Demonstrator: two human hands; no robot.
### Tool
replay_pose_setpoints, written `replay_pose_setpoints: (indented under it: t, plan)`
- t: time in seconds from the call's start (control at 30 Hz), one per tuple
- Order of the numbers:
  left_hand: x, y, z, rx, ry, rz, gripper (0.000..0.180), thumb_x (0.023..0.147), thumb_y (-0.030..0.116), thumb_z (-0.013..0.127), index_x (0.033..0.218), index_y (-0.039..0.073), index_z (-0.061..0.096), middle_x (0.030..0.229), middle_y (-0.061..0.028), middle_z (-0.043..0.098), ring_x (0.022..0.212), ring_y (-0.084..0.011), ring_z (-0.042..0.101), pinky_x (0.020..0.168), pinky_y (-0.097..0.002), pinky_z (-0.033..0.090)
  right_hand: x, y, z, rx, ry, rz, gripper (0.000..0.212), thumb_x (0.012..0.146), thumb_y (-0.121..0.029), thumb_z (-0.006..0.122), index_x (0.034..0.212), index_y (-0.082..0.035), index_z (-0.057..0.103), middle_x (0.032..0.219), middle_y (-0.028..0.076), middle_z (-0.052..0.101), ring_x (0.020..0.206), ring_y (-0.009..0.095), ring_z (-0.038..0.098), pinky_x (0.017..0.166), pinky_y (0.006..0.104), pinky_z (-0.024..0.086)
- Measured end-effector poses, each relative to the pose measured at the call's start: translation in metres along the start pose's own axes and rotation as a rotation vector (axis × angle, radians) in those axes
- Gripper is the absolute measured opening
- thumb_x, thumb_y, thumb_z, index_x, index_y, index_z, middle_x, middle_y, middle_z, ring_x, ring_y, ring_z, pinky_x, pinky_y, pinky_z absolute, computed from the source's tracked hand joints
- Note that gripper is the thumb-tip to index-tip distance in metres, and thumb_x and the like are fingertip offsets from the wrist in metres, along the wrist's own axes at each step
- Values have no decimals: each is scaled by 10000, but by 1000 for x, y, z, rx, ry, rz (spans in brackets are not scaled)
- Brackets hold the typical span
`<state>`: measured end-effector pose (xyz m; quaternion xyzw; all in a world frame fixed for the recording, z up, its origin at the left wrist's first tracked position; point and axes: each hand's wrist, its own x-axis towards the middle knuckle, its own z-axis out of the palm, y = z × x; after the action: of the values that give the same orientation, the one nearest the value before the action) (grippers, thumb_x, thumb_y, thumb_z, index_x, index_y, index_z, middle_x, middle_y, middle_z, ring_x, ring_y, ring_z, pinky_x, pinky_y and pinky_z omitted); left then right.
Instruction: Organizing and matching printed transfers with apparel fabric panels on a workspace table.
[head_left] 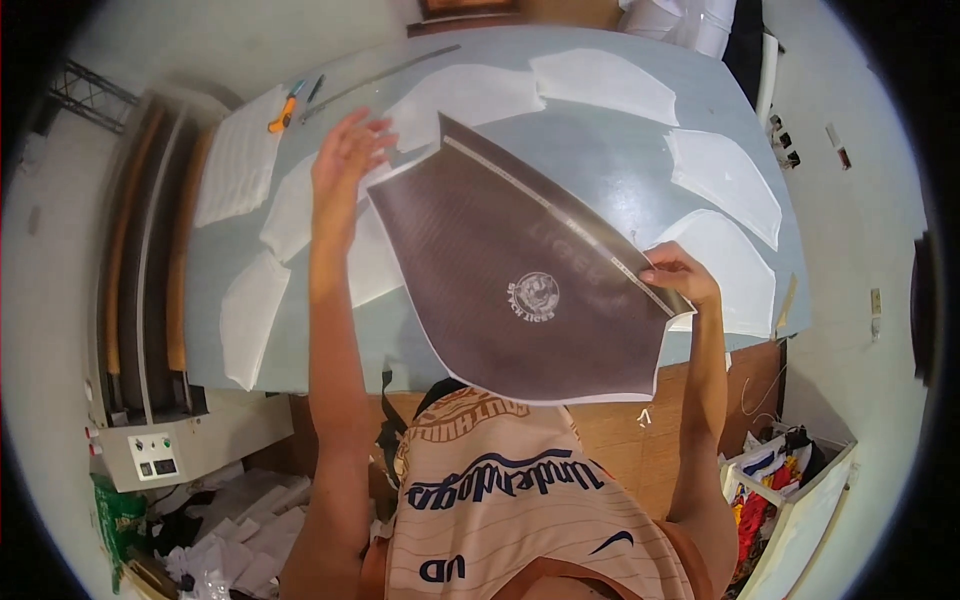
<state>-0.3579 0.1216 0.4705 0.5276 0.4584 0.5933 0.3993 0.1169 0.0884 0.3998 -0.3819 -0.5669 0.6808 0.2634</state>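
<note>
A dark brown-grey cut fabric panel (480, 270) with thin white edges and a round white emblem hangs tilted in front of me, over the table's near edge. At its right end, my right hand (683, 275) pinches the upper edge between thumb and fingers. My left hand (350, 155) is raised near the panel's upper left corner, with fingers spread and nothing in them. Several white cut pieces, among them a curved one (610, 85) at the back and another (725, 180) on the right, lie spread around the light blue table (330, 345).
An orange cutter (286, 108), a dark pen-like tool (316, 89) and a long metal ruler (385, 80) lie at the back left. A roller machine (150, 330) stands left of the table. White scraps (240, 540) cover the lower left; a bin of colourful cloth (790, 470) stands lower right.
</note>
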Motion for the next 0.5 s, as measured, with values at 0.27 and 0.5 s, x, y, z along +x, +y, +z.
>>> replay_pose_setpoints:
  t: [0.27,0.5]
  plan:
    - [-20,47,-48,180,-335,-7,684,819,103,775,1433,57,478,1355,-114,579,1215,-222,567,989,-345,473,48,-29,31,-119,-279,3,198,917,-32,677,1091,53,718,887,15,714,795,62,592,698,225,476]
    - [-56,30,-163,320,-320,-149,348,845,76,761,1185,81,687,1035,-14,700,854,-71,599,745,-222,471,105,-80,137,-239,-475,17,203,918,-71,682,1067,63,711,891,34,698,838,99,589,761,257,458]
